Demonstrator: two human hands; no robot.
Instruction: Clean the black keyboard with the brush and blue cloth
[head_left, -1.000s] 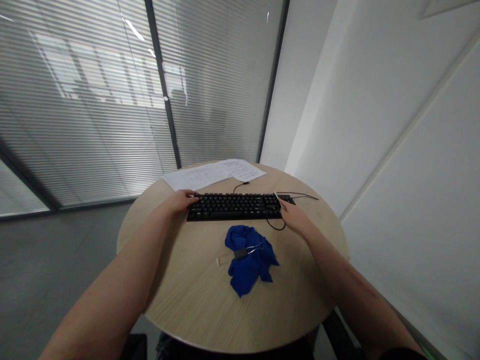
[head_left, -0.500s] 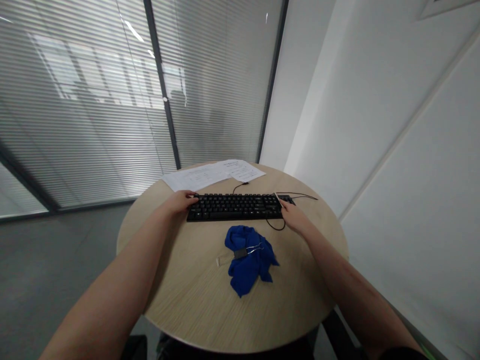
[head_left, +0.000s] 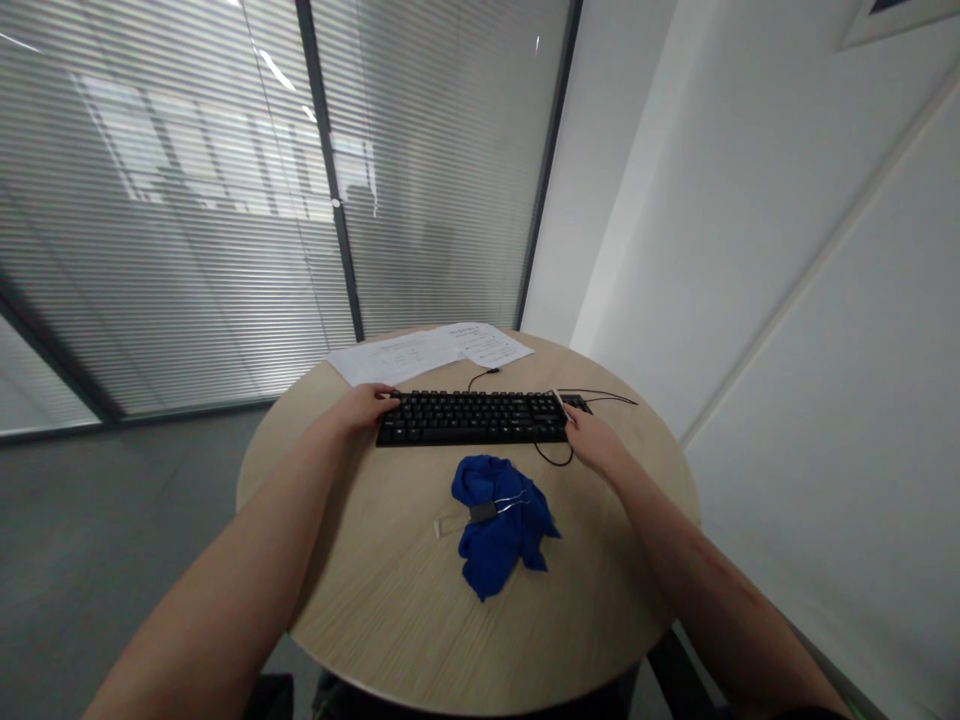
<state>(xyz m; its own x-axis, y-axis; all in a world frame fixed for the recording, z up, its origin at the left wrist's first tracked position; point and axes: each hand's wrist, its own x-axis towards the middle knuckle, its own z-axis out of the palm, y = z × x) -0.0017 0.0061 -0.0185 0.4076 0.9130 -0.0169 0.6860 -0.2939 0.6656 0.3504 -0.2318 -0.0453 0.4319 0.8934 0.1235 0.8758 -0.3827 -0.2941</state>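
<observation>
A black keyboard lies across the table in front of me. Its left end is gripped by my left hand, thumb on top and fingers at the back edge. At the other end, my right hand is closed on a thin pale stick, which slants over the number keys; its tip is too small to make out. Nearer to me lies a crumpled blue cloth. A binder clip with wire handles rests on the cloth.
White printed papers lie along the far edge of the round wooden table. The keyboard's black cable loops out in front and behind. Blinds stand behind the table, a white wall to the right.
The view has shifted very slightly. Both hands, the keyboard and the cloth keep their places relative to one another.
</observation>
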